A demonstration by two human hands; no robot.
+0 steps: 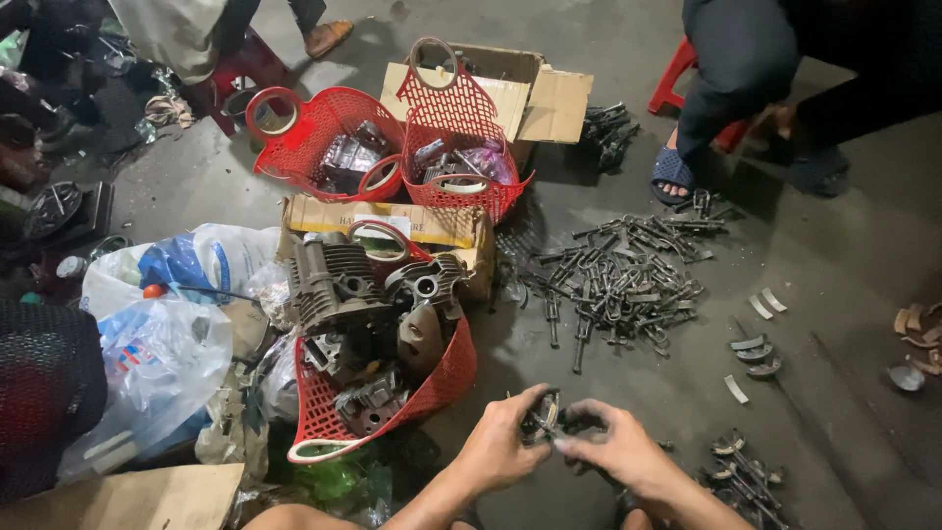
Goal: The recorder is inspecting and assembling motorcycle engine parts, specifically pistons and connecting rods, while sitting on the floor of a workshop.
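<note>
Both hands meet low in the head view over a dark concrete floor. My left hand [502,440] and my right hand [616,450] together grip a small dark metal engine part [546,418], a connecting-rod-like piece with a round end. A heap of similar metal rods [620,278] lies on the floor just beyond my hands. A smaller pile of rods [748,473] sits to the right of my right hand.
A red mesh basket [446,378] holding engine cylinders lies at my left, with two more red baskets [304,137] [453,108] and cardboard boxes [549,98] behind. Plastic bags [162,324] sit far left. Curved bearing shells [756,348] lie right. A seated person's sandalled foot [672,169] is at the back.
</note>
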